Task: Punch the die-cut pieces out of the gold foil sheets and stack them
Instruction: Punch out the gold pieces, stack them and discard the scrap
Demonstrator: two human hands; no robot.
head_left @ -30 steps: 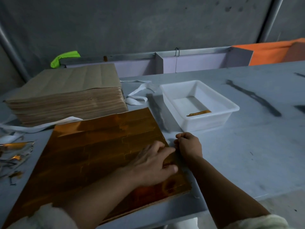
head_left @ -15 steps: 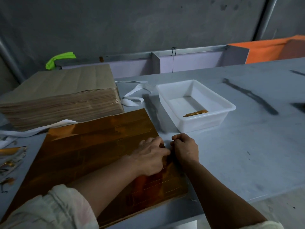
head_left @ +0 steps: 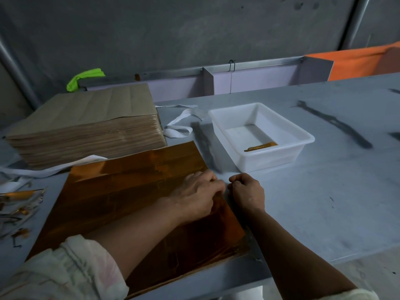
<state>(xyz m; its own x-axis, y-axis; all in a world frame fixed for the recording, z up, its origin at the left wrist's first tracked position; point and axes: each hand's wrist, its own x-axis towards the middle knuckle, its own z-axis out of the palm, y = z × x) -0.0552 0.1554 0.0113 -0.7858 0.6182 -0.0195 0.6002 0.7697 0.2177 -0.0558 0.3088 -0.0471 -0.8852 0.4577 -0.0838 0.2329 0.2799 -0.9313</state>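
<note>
Grip of R hand (head_left: 247, 192) on foil sheet (head_left: 129, 191) unclear

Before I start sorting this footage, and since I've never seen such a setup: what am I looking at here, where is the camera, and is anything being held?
There is no machine here: these are a person's two bare hands, filmed by one camera worn on the head, looking forward and down. On the grey table lies a stack of gold foil sheets. The left hand rests on the top sheet, fingers bent toward its right edge. The right hand is curled just beside that edge. Whether either hand pinches anything is hidden. Behind them stand a brown paper-wrapped stack and a white tub holding one gold piece. White straps lie by the brown stack, and foil scraps lie at the far left.
</note>
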